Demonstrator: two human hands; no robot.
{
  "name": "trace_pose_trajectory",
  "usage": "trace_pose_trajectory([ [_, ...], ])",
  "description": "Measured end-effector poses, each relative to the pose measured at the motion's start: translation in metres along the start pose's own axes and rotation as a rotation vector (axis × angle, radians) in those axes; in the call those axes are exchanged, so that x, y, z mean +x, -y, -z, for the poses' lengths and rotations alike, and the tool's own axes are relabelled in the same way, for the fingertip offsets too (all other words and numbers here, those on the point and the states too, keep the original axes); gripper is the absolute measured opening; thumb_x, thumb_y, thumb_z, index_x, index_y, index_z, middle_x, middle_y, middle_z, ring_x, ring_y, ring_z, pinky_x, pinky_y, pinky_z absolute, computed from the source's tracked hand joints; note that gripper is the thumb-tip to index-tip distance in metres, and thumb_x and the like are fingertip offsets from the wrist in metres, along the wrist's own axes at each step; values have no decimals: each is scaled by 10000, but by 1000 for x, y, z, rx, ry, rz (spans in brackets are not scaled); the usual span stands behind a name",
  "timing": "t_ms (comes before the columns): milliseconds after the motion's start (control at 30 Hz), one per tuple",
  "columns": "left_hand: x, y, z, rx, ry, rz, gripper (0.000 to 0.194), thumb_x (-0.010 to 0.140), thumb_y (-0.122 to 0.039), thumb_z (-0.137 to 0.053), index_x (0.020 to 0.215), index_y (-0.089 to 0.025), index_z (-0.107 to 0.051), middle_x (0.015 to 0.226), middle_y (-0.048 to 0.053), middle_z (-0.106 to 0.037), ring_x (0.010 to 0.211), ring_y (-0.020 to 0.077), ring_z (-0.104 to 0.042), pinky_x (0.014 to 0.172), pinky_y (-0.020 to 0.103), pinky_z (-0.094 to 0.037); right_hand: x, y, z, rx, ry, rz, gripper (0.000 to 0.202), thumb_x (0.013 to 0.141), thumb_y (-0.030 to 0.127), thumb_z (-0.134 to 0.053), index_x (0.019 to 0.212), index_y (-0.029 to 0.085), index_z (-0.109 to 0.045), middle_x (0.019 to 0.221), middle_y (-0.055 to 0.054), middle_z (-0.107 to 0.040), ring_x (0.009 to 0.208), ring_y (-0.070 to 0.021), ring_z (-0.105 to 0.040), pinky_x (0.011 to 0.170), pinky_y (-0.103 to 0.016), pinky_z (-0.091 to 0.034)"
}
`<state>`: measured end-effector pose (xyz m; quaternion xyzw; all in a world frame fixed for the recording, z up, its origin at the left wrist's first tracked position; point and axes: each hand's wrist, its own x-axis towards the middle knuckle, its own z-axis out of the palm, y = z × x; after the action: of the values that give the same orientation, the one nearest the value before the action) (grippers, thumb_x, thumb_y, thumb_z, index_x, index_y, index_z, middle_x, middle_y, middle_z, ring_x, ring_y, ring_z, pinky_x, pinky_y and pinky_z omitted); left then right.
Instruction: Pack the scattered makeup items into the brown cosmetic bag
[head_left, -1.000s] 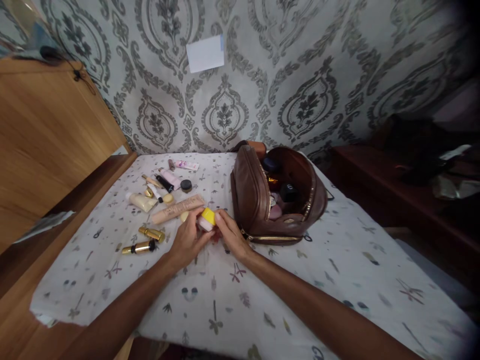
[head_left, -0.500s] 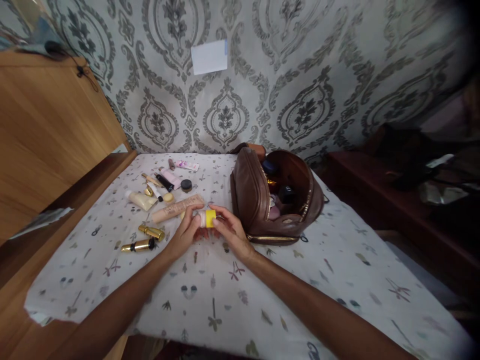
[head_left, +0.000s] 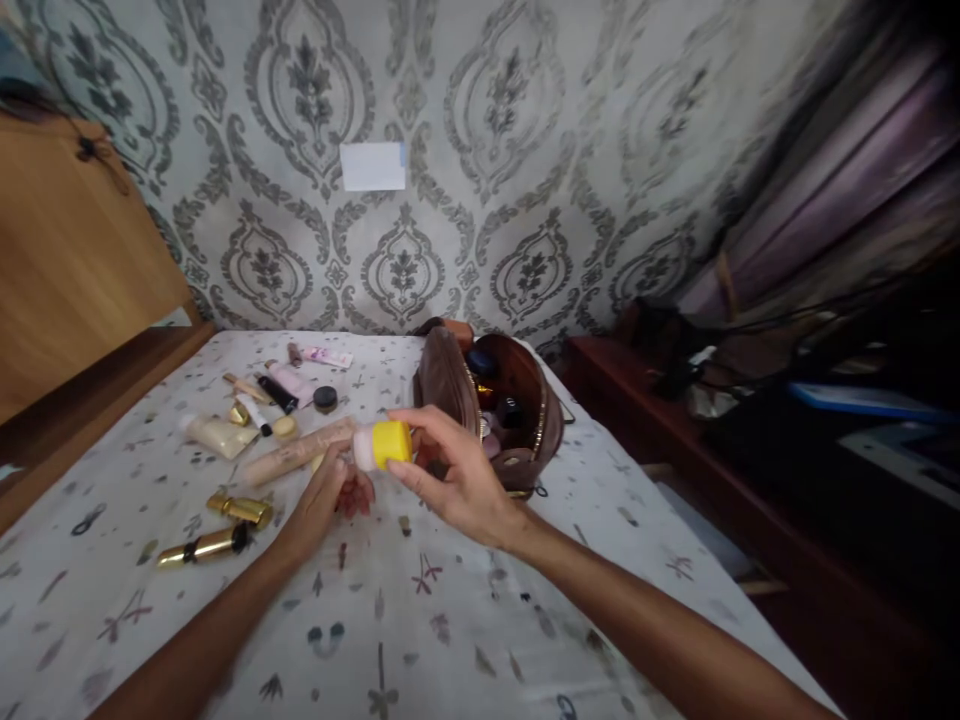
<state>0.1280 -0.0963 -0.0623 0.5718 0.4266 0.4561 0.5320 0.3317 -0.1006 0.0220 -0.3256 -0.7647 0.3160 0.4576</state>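
Observation:
My right hand [head_left: 454, 480] holds a small pale bottle with a yellow cap [head_left: 381, 445] lifted above the patterned tablecloth [head_left: 420, 620]. My left hand [head_left: 326, 500] rests low on the cloth just below the bottle, its fingers loosely curled and holding nothing. Just behind my right hand stands an open brown leather pouch [head_left: 442, 385] with several cosmetics inside. A long beige tube [head_left: 296, 452] lies beside my left hand.
Several cosmetics lie at the left: two gold lipsticks [head_left: 217, 525], a cream tube [head_left: 214, 435], a black tube [head_left: 277, 393], a small dark jar [head_left: 325, 398]. A wooden panel [head_left: 67, 260] stands left. Dark furniture [head_left: 750, 450] with clutter stands right. Patterned wall behind.
My right hand has lifted the yellow-capped bottle off the cloth, and my left hand has let go of it and dropped lower. The view has swung to the right.

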Motion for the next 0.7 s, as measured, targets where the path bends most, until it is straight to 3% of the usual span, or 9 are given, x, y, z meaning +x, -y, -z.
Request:
trace_pose_trajectory([
  [167, -2, 3, -6, 35, 47, 50, 616, 881, -709, -470, 1202, -185, -427, 666, -11, -630, 565, 156, -565, 504, 249, -379, 27, 20, 77, -161, -115, -45, 436, 894, 446, -610, 1277, 240, -572, 1065, -78, -647, 926, -236, -624, 756, -351, -526],
  [333, -2, 5, -8, 110, 79, 65, 569, 897, -678, -464, 1189, -190, -460, 685, -11, -622, 585, 155, -571, 524, 260, -383, 56, -9, 134, -531, -5, -140, 388, 868, 303, -629, 1234, 178, -587, 953, -47, -671, 836, -197, -627, 772, -314, -488],
  [500, -3, 4, -10, 146, 58, 74, 557, 899, -666, -455, 1191, -193, -476, 675, -6, -618, 591, 164, -564, 541, 276, -392, 70, -35, 144, -999, 274, -224, 388, 840, 260, -680, 1207, 152, -615, 1088, -98, -662, 989, -234, -619, 842, -295, -427],
  [700, -3, 5, -9, 217, 93, 87, 533, 922, -644, -425, 1207, -197, -476, 703, 3, -627, 618, 176, -563, 563, 289, -410, 77, -40, 134, -1188, 511, -211, 347, 855, 328, -651, 1162, 167, -638, 1145, -136, -648, 974, -258, -641, 732, -289, -425],
])
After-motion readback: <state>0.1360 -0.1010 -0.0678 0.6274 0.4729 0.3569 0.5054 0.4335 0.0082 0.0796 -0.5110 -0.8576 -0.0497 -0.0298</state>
